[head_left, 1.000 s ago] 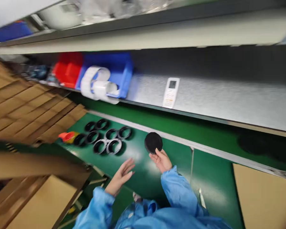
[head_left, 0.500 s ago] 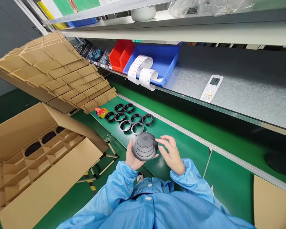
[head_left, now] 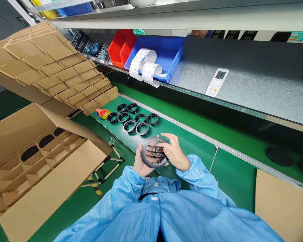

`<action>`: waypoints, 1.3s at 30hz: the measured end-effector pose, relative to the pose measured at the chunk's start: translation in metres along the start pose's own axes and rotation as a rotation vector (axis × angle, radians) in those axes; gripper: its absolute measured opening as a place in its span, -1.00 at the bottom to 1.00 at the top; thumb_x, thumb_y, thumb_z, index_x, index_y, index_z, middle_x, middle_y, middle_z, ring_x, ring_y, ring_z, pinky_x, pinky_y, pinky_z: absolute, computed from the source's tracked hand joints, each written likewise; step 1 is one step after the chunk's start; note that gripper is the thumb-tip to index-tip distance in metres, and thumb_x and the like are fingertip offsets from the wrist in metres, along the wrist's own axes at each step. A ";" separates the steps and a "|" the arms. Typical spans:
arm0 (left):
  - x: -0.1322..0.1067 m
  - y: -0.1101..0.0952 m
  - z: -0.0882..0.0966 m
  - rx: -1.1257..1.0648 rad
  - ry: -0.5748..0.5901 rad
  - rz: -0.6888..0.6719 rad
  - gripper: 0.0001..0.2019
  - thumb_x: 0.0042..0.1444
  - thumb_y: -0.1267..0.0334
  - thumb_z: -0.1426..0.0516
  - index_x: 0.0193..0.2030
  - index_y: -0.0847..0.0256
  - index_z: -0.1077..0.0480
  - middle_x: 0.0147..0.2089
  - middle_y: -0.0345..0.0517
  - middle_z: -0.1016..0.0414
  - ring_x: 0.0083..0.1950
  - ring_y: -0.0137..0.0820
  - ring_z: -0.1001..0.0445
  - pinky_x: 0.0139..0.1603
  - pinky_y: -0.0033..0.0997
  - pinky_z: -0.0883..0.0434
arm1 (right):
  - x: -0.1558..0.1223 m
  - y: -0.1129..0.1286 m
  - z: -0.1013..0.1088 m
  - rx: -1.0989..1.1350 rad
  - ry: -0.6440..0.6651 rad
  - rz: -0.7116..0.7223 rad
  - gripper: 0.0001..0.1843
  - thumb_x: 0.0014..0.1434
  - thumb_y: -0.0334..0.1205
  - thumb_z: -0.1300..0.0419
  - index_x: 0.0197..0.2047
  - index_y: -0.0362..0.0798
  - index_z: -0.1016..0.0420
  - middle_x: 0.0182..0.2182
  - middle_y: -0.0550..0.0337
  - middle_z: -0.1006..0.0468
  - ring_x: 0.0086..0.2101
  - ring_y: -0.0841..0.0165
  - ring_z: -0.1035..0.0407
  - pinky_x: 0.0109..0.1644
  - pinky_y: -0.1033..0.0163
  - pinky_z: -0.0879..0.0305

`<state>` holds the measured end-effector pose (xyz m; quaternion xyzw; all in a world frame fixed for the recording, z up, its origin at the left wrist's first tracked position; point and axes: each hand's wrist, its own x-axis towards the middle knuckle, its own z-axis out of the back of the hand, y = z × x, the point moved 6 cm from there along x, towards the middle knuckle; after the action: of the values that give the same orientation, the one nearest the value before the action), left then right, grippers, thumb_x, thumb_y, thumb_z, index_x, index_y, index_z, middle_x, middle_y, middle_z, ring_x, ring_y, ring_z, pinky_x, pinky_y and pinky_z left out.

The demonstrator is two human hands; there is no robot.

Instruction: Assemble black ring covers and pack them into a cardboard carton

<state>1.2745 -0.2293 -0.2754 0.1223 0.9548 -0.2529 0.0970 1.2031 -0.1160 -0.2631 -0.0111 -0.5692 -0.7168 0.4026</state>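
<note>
My left hand [head_left: 139,163] holds a round black air vent [head_left: 145,162] by its left rim, the thumb on the near face and the fingers behind. Its slats stand tilted open, and my left fingers show through the gaps. My right hand [head_left: 176,154] is at the vent's right side, a finger and the thumb gripping at the slats while the other fingers are spread. Beyond the vent, several black rings [head_left: 142,129] lie on the green bench [head_left: 189,143]. A roll of coloured tape [head_left: 104,113] sits at their left.
On the left stands an open carton [head_left: 50,188] with dividers and round black parts inside. Stacked cardboard dividers [head_left: 60,67] lean behind it. The shelf carries a red bin [head_left: 120,50], a blue bin [head_left: 170,53] with label strips [head_left: 150,72], and a remote control [head_left: 217,82]. Cardboard [head_left: 282,205] lies at right.
The vent's slats have swung from closed to open. My right hand has moved left onto them. The view has shifted slightly.
</note>
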 end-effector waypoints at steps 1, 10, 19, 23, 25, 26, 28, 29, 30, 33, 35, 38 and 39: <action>0.001 0.001 -0.001 -0.009 0.016 0.005 -0.36 0.14 -0.24 -0.17 0.26 0.05 -0.36 0.22 0.11 -0.45 0.17 0.13 -0.45 0.00 0.25 -0.48 | -0.001 0.001 0.003 0.048 -0.008 -0.020 -0.44 0.43 0.12 0.18 0.07 0.13 -0.58 0.26 0.07 -0.25 0.26 0.12 -0.02 0.34 -0.13 -0.12; 0.006 0.013 -0.003 -0.086 0.049 0.132 -0.37 0.21 -0.30 -0.04 0.26 0.05 -0.38 0.20 0.24 -0.45 0.16 0.17 -0.46 0.00 0.27 -0.46 | -0.019 -0.014 0.013 0.280 -0.056 -0.265 -0.37 0.40 0.23 0.22 0.04 0.13 -0.58 0.25 0.07 -0.28 0.22 0.14 -0.15 0.20 -0.09 -0.33; 0.009 0.013 -0.016 -0.089 0.110 0.175 -0.25 0.21 -0.33 0.01 0.45 -0.06 -0.09 0.32 0.29 -0.33 0.20 0.27 -0.42 -0.09 0.12 -0.50 | -0.017 -0.005 0.018 0.546 -0.152 -0.286 -0.47 0.41 0.19 0.11 0.15 0.13 -0.50 0.17 0.07 -0.42 0.19 0.19 -0.26 0.14 0.05 -0.40; 0.010 0.011 -0.019 -0.087 0.086 0.192 -0.18 0.17 -0.39 0.02 0.49 -0.14 0.05 0.34 0.27 -0.31 0.18 0.24 -0.45 -0.15 0.02 -0.52 | -0.019 -0.023 0.013 0.751 -0.282 -0.414 -0.53 0.40 0.14 0.03 0.09 0.06 -0.51 0.02 0.07 -0.52 0.05 0.22 -0.38 0.11 0.08 -0.40; 0.010 0.010 -0.021 -0.089 0.070 0.201 -0.16 0.15 -0.41 0.01 0.49 -0.16 0.07 0.31 0.27 -0.35 0.15 0.20 -0.47 -0.17 -0.04 -0.52 | -0.020 -0.029 0.010 0.781 -0.304 -0.442 -0.55 0.38 0.13 -0.01 0.01 0.03 -0.54 -0.05 0.07 -0.54 0.00 0.23 -0.39 0.08 0.10 -0.41; 0.010 0.010 -0.023 -0.089 0.064 0.207 -0.16 0.15 -0.41 0.01 0.49 -0.17 0.07 0.30 0.27 -0.36 0.14 0.17 -0.49 -0.19 -0.09 -0.52 | -0.021 -0.031 0.009 0.787 -0.308 -0.449 -0.56 0.37 0.14 -0.01 -0.01 0.02 -0.55 -0.07 0.07 -0.54 -0.02 0.23 -0.39 0.07 0.10 -0.41; 0.009 0.010 -0.026 -0.088 0.059 0.217 -0.17 0.16 -0.41 0.03 0.49 -0.16 0.10 0.28 0.27 -0.38 0.10 0.12 -0.52 -0.22 -0.16 -0.52 | -0.023 -0.032 0.008 0.788 -0.302 -0.461 -0.55 0.36 0.15 -0.02 -0.04 0.02 -0.55 -0.09 0.07 -0.54 -0.02 0.23 -0.39 0.07 0.10 -0.40; 0.009 0.010 -0.028 -0.086 0.059 0.221 -0.17 0.17 -0.41 0.04 0.50 -0.16 0.11 0.28 0.27 -0.39 0.09 0.10 -0.53 -0.23 -0.18 -0.51 | -0.023 -0.033 0.008 0.783 -0.297 -0.468 -0.55 0.36 0.16 -0.02 -0.04 0.02 -0.55 -0.09 0.07 -0.54 -0.02 0.23 -0.40 0.07 0.10 -0.40; 0.009 0.010 -0.029 -0.085 0.062 0.224 -0.18 0.18 -0.40 0.06 0.50 -0.16 0.12 0.28 0.27 -0.39 0.08 0.09 -0.53 -0.25 -0.20 -0.51 | -0.024 -0.033 0.008 0.780 -0.293 -0.474 -0.54 0.35 0.16 -0.03 -0.04 0.01 -0.55 -0.10 0.07 -0.55 -0.03 0.23 -0.40 0.06 0.10 -0.40; 0.010 0.011 -0.032 -0.088 0.069 0.237 -0.18 0.20 -0.40 0.09 0.50 -0.15 0.14 0.30 0.28 -0.37 0.09 0.09 -0.53 -0.25 -0.21 -0.51 | -0.026 -0.034 0.010 0.794 -0.299 -0.492 -0.55 0.35 0.16 -0.04 -0.05 0.01 -0.56 -0.12 0.09 -0.56 -0.05 0.24 -0.41 0.05 0.13 -0.39; 0.010 0.013 -0.030 -0.087 0.064 0.241 -0.18 0.19 -0.40 0.07 0.50 -0.13 0.10 0.32 0.29 -0.35 0.14 0.14 -0.49 -0.19 -0.12 -0.52 | -0.027 -0.035 0.011 0.817 -0.307 -0.501 -0.57 0.36 0.14 -0.05 -0.07 0.02 -0.57 -0.12 0.11 -0.57 -0.06 0.26 -0.42 0.04 0.15 -0.37; 0.012 0.015 -0.028 -0.075 0.049 0.214 -0.23 0.21 -0.37 0.05 0.43 0.01 -0.15 0.30 0.31 -0.35 0.26 0.22 -0.38 -0.01 0.11 -0.48 | -0.029 -0.037 0.011 0.845 -0.318 -0.517 -0.59 0.36 0.12 -0.06 -0.09 0.03 -0.58 -0.14 0.13 -0.58 -0.09 0.28 -0.43 0.01 0.18 -0.36; 0.012 0.016 -0.027 -0.072 0.046 0.199 -0.26 0.22 -0.35 0.04 0.37 0.07 -0.25 0.29 0.32 -0.37 0.28 0.23 -0.35 0.03 0.17 -0.46 | -0.030 -0.037 0.012 0.848 -0.323 -0.523 -0.60 0.35 0.12 -0.07 -0.10 0.03 -0.58 -0.15 0.14 -0.58 -0.10 0.28 -0.43 -0.01 0.19 -0.36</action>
<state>1.2640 -0.2002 -0.2624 0.2189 0.9484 -0.2045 0.1042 1.1959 -0.0886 -0.3032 0.1851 -0.8480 -0.4891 0.0863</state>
